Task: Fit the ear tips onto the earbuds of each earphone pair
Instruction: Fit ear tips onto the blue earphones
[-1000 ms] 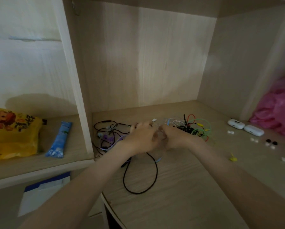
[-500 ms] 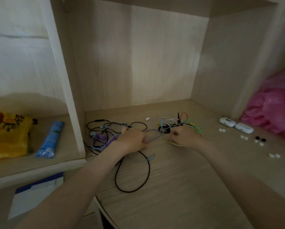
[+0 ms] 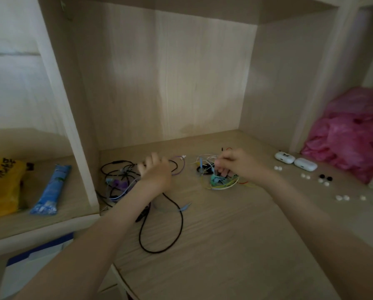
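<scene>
On the wooden desk (image 3: pixel 235 245), toward its back edge, the right hand (image 3: pixel 237 165) has its fingers curled down into the coloured earphone bundle (image 3: pixel 221 184), gripping several of its thin wires. The left hand (image 3: pixel 156 173) rests over the dark earphone tangle (image 3: pixel 118 176) near the desk's back left corner. It is motion-blurred, so I cannot tell whether it holds a wire. A black cable loop (image 3: pixel 179 226) trails toward the front edge. Along the right edge lie the loose white ear tips (image 3: pixel 342 198), two black ear tips (image 3: pixel 325 176) and two white cases (image 3: pixel 305 164), well apart from both hands.
</scene>
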`<state>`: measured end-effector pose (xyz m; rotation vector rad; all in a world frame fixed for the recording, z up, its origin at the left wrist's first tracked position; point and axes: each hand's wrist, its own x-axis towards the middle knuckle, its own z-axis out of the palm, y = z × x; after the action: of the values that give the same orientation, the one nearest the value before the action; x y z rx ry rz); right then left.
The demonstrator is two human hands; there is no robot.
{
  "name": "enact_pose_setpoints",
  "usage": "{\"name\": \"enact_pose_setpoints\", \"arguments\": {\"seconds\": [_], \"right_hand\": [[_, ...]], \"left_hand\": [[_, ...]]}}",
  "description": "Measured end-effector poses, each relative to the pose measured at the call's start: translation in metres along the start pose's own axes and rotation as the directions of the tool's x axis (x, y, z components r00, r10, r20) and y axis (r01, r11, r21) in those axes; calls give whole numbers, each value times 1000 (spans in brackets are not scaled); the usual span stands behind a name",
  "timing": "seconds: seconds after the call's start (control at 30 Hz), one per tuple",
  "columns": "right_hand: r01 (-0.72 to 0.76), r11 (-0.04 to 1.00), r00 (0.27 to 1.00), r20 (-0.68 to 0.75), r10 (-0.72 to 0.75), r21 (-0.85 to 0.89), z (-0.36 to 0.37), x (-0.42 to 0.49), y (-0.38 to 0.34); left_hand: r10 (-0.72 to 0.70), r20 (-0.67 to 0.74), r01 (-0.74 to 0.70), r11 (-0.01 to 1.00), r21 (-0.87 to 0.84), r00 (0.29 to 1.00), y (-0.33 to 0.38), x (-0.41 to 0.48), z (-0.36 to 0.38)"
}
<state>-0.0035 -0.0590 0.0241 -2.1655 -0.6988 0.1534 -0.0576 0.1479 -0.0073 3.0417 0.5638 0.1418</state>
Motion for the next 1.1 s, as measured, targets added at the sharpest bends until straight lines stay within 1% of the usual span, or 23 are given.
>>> {"name": "enact_pose_setpoints", "arguments": {"seconds": [0.03,0.07,0.13,0.2,0.27,0.3,0.33,0.37,0.4,0.43,0.47,0.5,0.53,0.6,0.67,0.73,0.77,0.83,0.9,0.97,1.03,1.1], "right_hand": [[5,1000,1000,-7,-5,-4,-2,0,-3],[13,1000,1000,-12,-13,-13,-3,0,-5],[30,999,999,-20,-30,-27,-5,-1,-8],[33,999,999,-16,-34,-36,-6,-3,-9],[23,999,1000,-16,-23,-45,-8,-6,-8],[16,999,1000,-19,-17,-52,-10,-9,-7],[12,998,1000,-20,-13,-55,-11,-10,-6],[6,999,1000,-17,-7,-52,-12,-12,-5],[2,999,1000,-9,-2,-45,-13,-14,-3],[1,999,1000,6,-1,-46,-13,-15,-1],[6,998,1000,22,-5,-55,-12,-16,0],[22,997,999,37,-19,-72,-10,-17,1],[44,996,998,51,-40,-81,-7,-17,3],[86,996,995,53,-84,-34,0,-16,3],[132,986,991,-16,-131,104,5,-14,-3],[142,965,987,-107,-120,221,5,-8,-9],[133,967,986,-126,-107,218,5,-4,-11],[112,989,988,-121,-100,94,6,5,-12],[110,994,981,-162,-109,-1,8,13,-8],[102,994,963,-247,-105,-23,6,17,-6],[85,992,954,-280,-108,-93,-1,19,-5],[63,975,962,-248,-117,-215,-8,19,-3]], "left_hand": [[108,8,-107,991,-84,994,7,-1,-3],[227,28,-220,962,-162,973,15,-4,-9],[420,72,-393,887,-241,905,30,-8,-17],[532,124,-503,839,-207,837,41,-10,-21],[589,237,-561,808,-180,773,47,-10,-20],[596,284,-572,803,-171,752,49,-9,-17],[591,309,-576,804,-147,745,49,-8,-14],[585,310,-580,806,-117,750,48,-6,-11],[584,282,-581,807,-105,761,47,-5,-9],[582,234,-567,813,-134,779,46,-3,-8],[581,174,-546,810,-211,795,45,-2,-10],[578,107,-520,789,-327,809,46,-1,-13],[568,33,-491,739,-461,823,47,-1,-17],[538,-118,-471,586,-660,835,52,-5,-31],[483,-250,-482,447,-754,839,58,-8,-43],[414,-324,-476,345,-809,850,63,-10,-53],[377,-343,-465,307,-831,861,65,-9,-59],[298,-337,-409,229,-883,893,67,-7,-68],[257,-290,-319,82,-944,922,67,-3,-78],[275,-255,-249,-56,-967,927,66,-2,-85],[285,-247,-221,-120,-968,926,64,-1,-90],[277,-247,-206,-168,-964,929,63,-2,-96]]}}
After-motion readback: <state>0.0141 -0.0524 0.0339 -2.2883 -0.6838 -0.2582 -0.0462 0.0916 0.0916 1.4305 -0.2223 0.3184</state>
